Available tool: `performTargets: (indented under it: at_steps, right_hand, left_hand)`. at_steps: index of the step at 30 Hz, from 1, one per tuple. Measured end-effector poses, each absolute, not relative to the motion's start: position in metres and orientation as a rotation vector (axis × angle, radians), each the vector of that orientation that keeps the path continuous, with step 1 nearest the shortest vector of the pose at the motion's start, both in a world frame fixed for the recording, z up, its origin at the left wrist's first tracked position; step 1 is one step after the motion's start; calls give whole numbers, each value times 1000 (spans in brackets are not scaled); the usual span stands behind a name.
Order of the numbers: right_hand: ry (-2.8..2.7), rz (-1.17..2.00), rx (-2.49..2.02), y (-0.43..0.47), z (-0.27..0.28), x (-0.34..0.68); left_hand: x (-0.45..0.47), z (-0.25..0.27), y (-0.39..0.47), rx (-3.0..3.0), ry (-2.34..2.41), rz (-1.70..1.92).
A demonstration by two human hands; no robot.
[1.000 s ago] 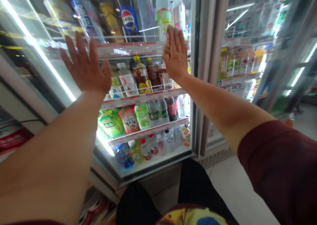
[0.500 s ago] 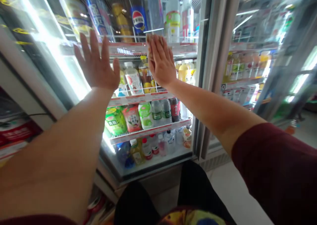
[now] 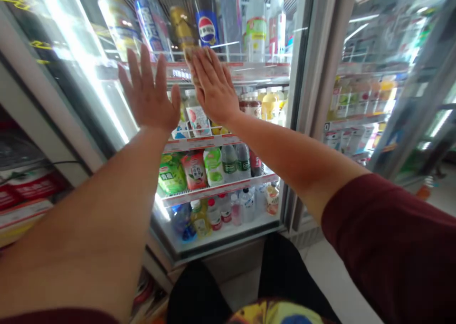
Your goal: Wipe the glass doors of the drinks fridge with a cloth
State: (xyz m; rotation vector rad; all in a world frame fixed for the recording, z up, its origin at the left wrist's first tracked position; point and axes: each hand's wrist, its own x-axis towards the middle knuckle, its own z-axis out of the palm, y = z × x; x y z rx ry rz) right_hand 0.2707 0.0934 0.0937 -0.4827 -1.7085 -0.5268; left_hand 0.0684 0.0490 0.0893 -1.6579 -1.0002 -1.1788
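Fingers spread, my left hand (image 3: pixel 151 96) lies with its palm against the glass door (image 3: pixel 256 77) of a lit drinks fridge, holding nothing. To its right, my right hand (image 3: pixel 215 86) is flat with its fingers together, pressing a beige cloth (image 3: pixel 188 55) to the same glass. Only a strip of the cloth shows past the fingertips; the palm hides the rest. Behind the glass, just above the right hand, stands a dark cola bottle (image 3: pixel 205 20). A tall can (image 3: pixel 149 24) is visible above the left hand.
Several bottles and drink pouches (image 3: pixel 173 174) fill the lower shelves inside. A metal door frame (image 3: pixel 313 100) runs down the right side, beside another glass-fronted fridge (image 3: pixel 359 96). At the left is a shelf with red packages (image 3: pixel 32 188). My knees (image 3: pixel 199 290) are near the fridge's base.
My right hand has slid left across the glass with the cloth, closer to my left hand. The left hand stays on the glass; the view has shifted slightly.
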Motion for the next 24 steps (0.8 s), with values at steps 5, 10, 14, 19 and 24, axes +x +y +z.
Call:
performTargets:
  at_steps: [5,10,14,19,24]
  right_hand:
    - [-1693,-521,-461,96,114,241]
    - [-1783,-559,-430,72,101,224]
    - [-1869,-629,-268,63,102,239]
    - [-2076,-744,-321,78,104,313]
    - [-2108,-844,-494,99,78,385]
  left_hand:
    - [70,89,43,-1669,-971,-1188]
    - [73,87,35,-1715,-961,-1194]
    - [79,85,25,-1767,-1005,-1145]
    - [90,86,10,-1747,-1125,-1056]
    - [85,86,17,-1694,-1068,-1087]
